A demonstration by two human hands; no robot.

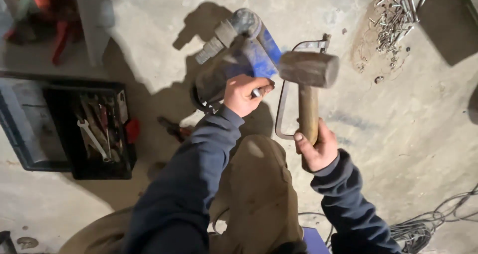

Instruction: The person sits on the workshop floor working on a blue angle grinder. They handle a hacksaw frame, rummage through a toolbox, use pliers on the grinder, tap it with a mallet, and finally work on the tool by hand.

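My right hand (317, 148) grips the wooden handle of a heavy hammer (308, 69), its steel head raised near the middle of the view. My left hand (243, 93) holds a small metal rod (257, 91) against a worn blue and grey machine (234, 55) that lies on the concrete floor. The hammer head hangs just right of the rod, a short gap apart. A metal hacksaw frame (282, 104) lies on the floor behind the hammer handle. My knee in brown trousers fills the lower middle.
An open black toolbox (94, 129) with wrenches and other tools sits at the left. A pile of several metal bolts (396, 20) lies at the top right. Tangled cables (428, 226) run along the bottom right. A pale post (94, 20) stands at the upper left.
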